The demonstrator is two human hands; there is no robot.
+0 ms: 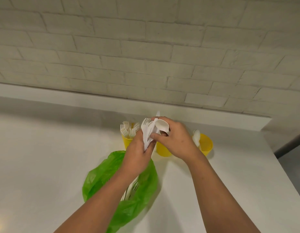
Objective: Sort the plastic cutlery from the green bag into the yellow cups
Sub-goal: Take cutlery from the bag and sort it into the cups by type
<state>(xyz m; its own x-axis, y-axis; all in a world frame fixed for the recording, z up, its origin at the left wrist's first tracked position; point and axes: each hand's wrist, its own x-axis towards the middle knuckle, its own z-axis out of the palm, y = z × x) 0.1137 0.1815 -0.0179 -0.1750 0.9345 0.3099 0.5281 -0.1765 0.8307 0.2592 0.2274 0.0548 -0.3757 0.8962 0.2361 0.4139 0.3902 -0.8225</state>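
White plastic cutlery is gathered in a mixed bundle (147, 132) in the left hand (137, 150), whose grip is curled round the handles so that a fork and a serrated knife fan upward. The right hand (177, 138) pinches a spoon (160, 126) at the top of that bundle between thumb and fingers. This looks like the picking-out step, one piece being separated from the handful. Three yellow cups stand on the counter (45, 157) just beyond the hands: the left cup (126, 143) holds forks (127, 129), the middle cup (162, 151) is mostly hidden behind the hands so its contents cannot be told, and the right cup (207, 145) holds spoons (196, 137). The green bag (110, 174) lies open under the left forearm, with more cutlery (130, 190) inside. The next move probably calls for drawing the spoon clear without dragging its neighbours along, then carrying it rightward to the spoon cup while the left hand keeps the rest together.
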